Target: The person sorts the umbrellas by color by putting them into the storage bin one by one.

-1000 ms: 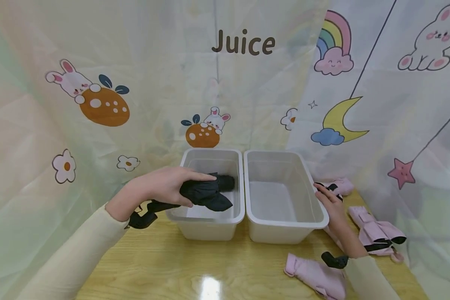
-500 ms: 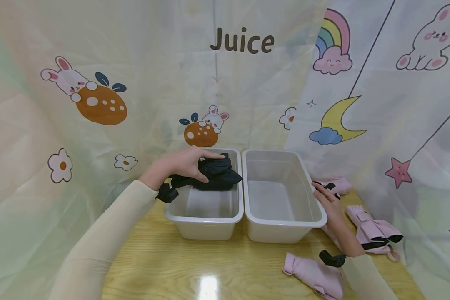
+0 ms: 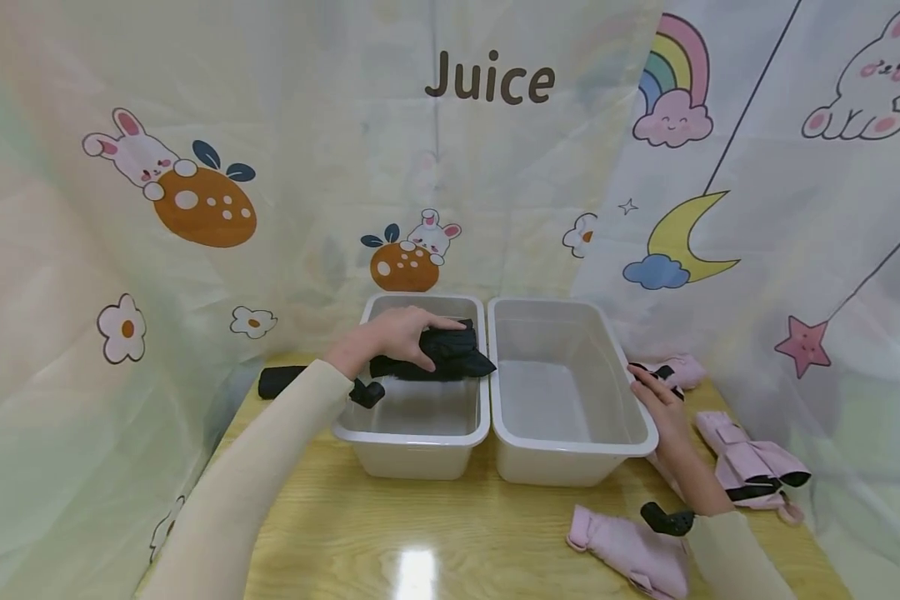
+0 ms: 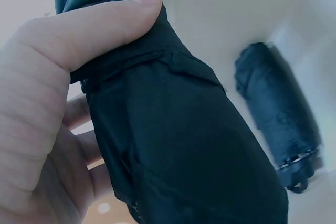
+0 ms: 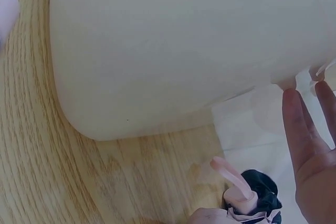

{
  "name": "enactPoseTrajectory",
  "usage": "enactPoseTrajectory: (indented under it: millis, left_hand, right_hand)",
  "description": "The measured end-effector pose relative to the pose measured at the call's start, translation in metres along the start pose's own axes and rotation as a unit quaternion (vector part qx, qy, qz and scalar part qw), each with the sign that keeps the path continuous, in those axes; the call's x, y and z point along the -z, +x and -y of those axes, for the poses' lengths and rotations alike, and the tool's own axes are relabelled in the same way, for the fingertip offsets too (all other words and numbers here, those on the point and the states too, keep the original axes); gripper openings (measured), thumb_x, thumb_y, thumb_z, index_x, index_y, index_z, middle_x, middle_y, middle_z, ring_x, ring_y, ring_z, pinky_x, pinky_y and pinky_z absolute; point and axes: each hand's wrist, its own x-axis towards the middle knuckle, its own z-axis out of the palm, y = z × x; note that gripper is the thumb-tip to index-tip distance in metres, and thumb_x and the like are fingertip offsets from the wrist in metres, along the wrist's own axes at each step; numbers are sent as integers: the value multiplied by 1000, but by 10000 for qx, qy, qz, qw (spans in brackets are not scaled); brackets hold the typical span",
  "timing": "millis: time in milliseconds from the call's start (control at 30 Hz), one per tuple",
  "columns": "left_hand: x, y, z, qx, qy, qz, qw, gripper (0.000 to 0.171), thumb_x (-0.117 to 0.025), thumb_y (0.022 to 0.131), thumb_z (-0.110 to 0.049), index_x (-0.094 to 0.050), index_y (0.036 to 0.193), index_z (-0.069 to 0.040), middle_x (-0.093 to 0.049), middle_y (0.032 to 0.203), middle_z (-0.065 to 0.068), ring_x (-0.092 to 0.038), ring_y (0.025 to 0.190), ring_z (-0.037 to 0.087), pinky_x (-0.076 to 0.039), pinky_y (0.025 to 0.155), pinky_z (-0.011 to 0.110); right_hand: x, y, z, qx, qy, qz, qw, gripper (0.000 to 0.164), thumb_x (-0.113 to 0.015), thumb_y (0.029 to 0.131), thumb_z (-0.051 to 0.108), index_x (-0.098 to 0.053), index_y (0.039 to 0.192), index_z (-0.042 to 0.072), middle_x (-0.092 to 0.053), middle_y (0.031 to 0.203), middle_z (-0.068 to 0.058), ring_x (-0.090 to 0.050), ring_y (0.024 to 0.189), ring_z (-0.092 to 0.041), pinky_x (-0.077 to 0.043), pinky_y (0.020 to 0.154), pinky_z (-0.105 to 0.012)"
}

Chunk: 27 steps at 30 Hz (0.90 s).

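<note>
In the head view my left hand (image 3: 399, 335) grips a black folding umbrella (image 3: 461, 364) at the back of the left grey-white bin (image 3: 412, 438). Thumb and fingers wrap around its fabric, as the left wrist view shows of the umbrella (image 4: 184, 119). Below it, a second black folded umbrella (image 4: 278, 103) with a small wrist loop lies in the bin. My right hand (image 3: 667, 421) rests its straight fingers against the outer right side of the right bin (image 3: 570, 447), near the rim. The right wrist view shows the fingertips (image 5: 291, 100) at the bin wall.
Left of the bins lies a black roll (image 3: 279, 381), partly behind my left forearm. Pink folded umbrellas lie at right: one in front (image 3: 633, 550), a pink umbrella with black parts (image 3: 753, 458), and another pink bundle (image 3: 682, 371) farther back. A printed curtain (image 3: 307, 167) stands behind.
My left hand has carried the black umbrella back and to the right, over the left bin. The black roll at left has come into view. My right hand stays at the right bin.
</note>
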Motion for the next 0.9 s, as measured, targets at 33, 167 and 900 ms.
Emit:
enactPoseTrajectory:
  millis: [33, 167, 900]
  left_hand:
    - [-4, 3, 1, 2, 2, 31, 10000, 84, -83, 76, -38, -37, 145, -51, -53, 138, -2, -51, 117, 17, -44, 93, 41]
    - [-13, 8, 9, 92, 11, 71, 9999, 84, -84, 76, -37, -37, 144, -52, -52, 140, -4, -50, 119, 16, -44, 93, 39]
    - [-57, 31, 24, -19, 539, 923, 9943, 85, -88, 72, -27, -45, 143, -45, -54, 138, -1, -54, 118, 24, -43, 96, 40]
  right_hand:
    - [1, -1, 0, -7, 35, -3, 10000, 48, -56, 100, 21, -46, 146, 11, -54, 124, 14, -60, 95, -4, -52, 71, -21]
    - [3, -1, 0, -24, 99, 36, 9999, 48, -56, 100, 21, -46, 146, 11, -54, 125, 13, -60, 96, -4, -52, 72, -21]
    - [0, -1, -2, -20, 96, -1, 10000, 46, -55, 100, 22, -48, 145, 12, -56, 122, 14, -61, 96, -3, -52, 73, -20]
